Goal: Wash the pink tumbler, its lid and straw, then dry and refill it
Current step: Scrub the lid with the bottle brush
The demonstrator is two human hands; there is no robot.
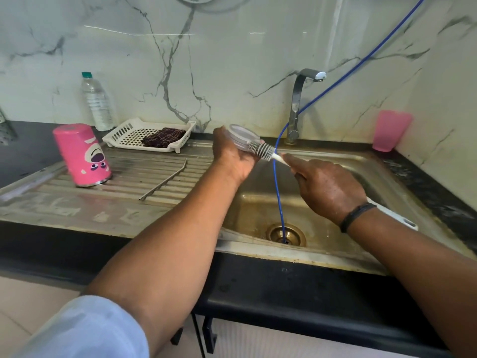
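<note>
Above the steel sink basin, the left hand grips a clear round plastic lid while the right hand holds a white bristled bottle brush against it.

Pink tumbler with a purple-and-white cartoon face; clear lid; grey-bristled, white-handled brush; dark checked cloth in a white tray; blue hose; grey-veined white marble wall; black worktop.
</note>
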